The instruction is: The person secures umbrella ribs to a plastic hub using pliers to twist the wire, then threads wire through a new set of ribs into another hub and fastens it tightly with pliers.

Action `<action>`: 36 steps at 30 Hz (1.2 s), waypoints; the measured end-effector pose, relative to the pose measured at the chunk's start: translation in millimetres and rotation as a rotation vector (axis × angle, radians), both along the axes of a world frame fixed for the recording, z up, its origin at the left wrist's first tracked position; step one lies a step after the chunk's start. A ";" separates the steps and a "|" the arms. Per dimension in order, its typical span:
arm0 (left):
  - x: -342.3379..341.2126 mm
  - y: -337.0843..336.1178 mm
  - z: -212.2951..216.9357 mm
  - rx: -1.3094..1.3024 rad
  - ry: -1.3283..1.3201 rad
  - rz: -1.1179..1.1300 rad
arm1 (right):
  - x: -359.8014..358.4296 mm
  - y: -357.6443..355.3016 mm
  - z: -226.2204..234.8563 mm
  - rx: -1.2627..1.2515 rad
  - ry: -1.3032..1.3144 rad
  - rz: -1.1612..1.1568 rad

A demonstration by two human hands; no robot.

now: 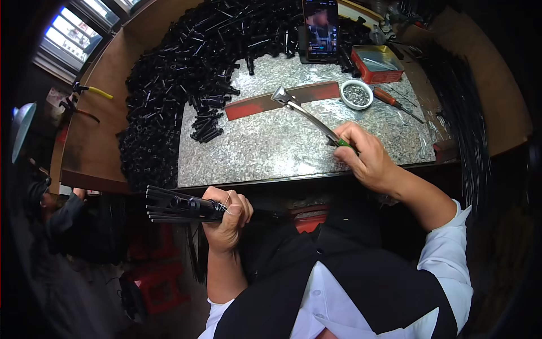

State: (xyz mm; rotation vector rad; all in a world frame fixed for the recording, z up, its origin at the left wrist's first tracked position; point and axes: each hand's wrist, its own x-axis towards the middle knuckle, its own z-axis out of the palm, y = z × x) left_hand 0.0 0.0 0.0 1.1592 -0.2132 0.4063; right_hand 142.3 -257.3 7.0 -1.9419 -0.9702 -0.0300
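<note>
The bundle of black rods (180, 206) is positioned before the front edge of the speckled slab (248, 158), clasped in the left hand (228, 216), fingers wrapped. The right hand (361, 150), fingers curled, grips a long-necked metal tool (309, 117) above the slab. Adjacent items: red strip (254, 106), white bowl (357, 108), black tubular parts (158, 101).

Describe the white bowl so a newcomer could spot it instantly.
Start at the speckled grey stone slab. Toward its right side, beyond the right hand, the bowl sits between a red strip and an orange-handled screwdriver. Unlike them, it is round and white, and holds small silvery pieces.
</note>
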 end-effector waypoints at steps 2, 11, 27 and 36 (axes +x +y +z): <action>-2.8 -2.9 3.0 -0.009 0.013 -0.004 | -7.4 4.2 13.9 0.038 0.257 0.024; 0.0 11.0 -5.7 -0.038 -0.014 0.017 | -11.2 19.0 31.4 -0.122 -0.141 0.115; 17.5 0.2 -8.9 0.058 0.080 0.101 | -11.7 33.8 44.6 -0.356 -1.073 -0.162; 21.1 -5.5 -17.4 0.162 0.136 0.147 | -18.0 43.8 43.4 -0.349 -1.073 -0.129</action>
